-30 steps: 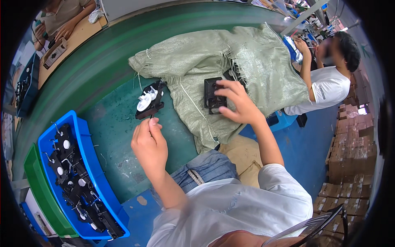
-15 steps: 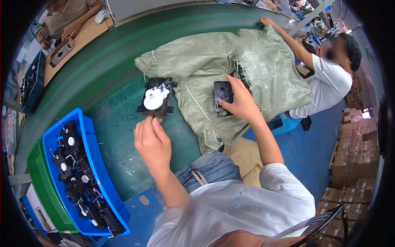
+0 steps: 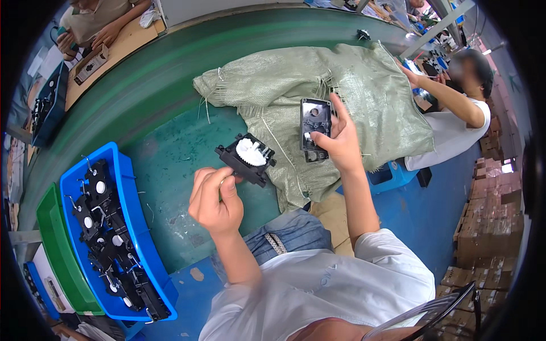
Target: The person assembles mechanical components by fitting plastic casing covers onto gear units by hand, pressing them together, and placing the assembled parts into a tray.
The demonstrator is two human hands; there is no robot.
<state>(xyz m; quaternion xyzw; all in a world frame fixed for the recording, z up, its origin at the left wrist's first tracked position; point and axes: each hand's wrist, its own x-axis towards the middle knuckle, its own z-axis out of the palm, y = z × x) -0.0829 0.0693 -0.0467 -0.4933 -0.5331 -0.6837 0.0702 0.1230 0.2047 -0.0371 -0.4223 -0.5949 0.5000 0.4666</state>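
My left hand [image 3: 217,199] pinches the near edge, or a thin stem, of a black plastic gearbox housing [image 3: 256,174], and its fingertips partly hide the grip. A large white gear [image 3: 249,152] and smaller shiny parts sit in the open top of this housing, which is tilted. To the right, my right hand [image 3: 344,145] holds a black rectangular housing cover [image 3: 314,122] with its hollow side up. The thumb presses inside the cover near a small pale piece, while the fingers lie along its right side. The two plastic parts are apart.
A pale green woven sack [image 3: 273,74] covers much of the green table [image 3: 170,176]. At the left stands a blue bin [image 3: 136,227] of black assemblies, beside a green tray [image 3: 62,250]. One co-worker [image 3: 460,113] sits at the right, another [image 3: 108,25] at the far left.
The gearbox housing has moved right and turned, nearer to the cover. My right hand has lifted and turned the cover. The co-worker's arm at the right has drawn back, and a dark part now lies behind the sack.
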